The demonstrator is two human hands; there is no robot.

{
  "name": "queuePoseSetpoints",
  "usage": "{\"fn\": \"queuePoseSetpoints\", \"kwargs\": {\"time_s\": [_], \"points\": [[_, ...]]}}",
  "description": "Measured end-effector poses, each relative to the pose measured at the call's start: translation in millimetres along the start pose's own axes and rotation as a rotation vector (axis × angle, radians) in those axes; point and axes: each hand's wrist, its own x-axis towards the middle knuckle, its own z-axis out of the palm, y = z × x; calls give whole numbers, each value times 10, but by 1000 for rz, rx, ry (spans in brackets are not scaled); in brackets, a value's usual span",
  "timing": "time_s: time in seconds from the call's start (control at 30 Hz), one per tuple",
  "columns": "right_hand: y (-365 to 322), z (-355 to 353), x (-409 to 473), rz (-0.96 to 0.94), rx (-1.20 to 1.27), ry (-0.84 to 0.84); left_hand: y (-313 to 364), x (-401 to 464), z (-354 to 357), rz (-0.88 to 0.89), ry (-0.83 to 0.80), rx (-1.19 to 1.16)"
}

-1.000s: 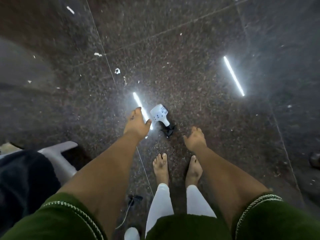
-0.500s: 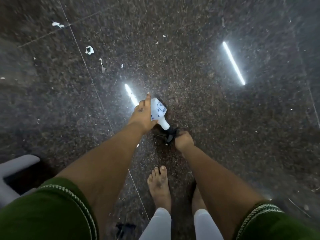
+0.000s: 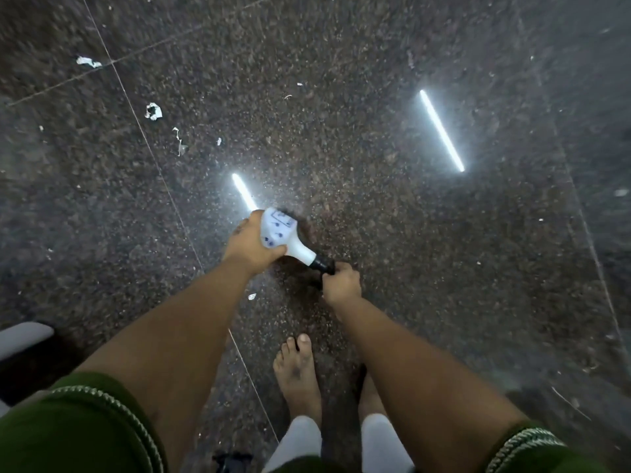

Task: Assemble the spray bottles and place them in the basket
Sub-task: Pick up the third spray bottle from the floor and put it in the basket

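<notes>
A white spray bottle (image 3: 283, 233) with blue printing lies tilted just above the dark speckled floor, its neck pointing toward me and to the right. My left hand (image 3: 251, 245) is wrapped around the bottle's wide body. A black spray head (image 3: 324, 266) sits on the neck, and my right hand (image 3: 341, 285) is closed around it, hiding most of the trigger. No basket is in view.
Dark granite floor (image 3: 375, 131) with tile seams, scattered white paper scraps (image 3: 153, 111) at the upper left and two bright reflections of tube lights. My bare feet (image 3: 297, 373) stand below the hands. A grey chair edge (image 3: 24, 336) shows at the left.
Both hands reached down to the bottle lying on the floor. The left hand closed on its body, the right hand closed on the black spray head, and the bottle came up slightly.
</notes>
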Motion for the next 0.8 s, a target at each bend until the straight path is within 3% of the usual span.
{"fn": "queuePoseSetpoints", "kwargs": {"time_s": [0.2, 0.37, 0.5, 0.6, 0.8], "points": [[-468, -1059, -797, -252, 6, 90, 527, -796, -476, -118, 71, -273], [-849, -2144, -1828, -294, 312, 56, 1297, -1656, -1096, -83, -3, -289], [-920, -3166, -2846, -293, 716, -129, 2101, -2448, -1501, -56, -81, -443], [-782, -3703, -3449, -328, 817, -228, 2660, -2992, -1650, 18, -138, -516], [-499, -4174, -4356, -409, 1015, -14, 3543, -3881, -1633, 221, -227, -503]]}}
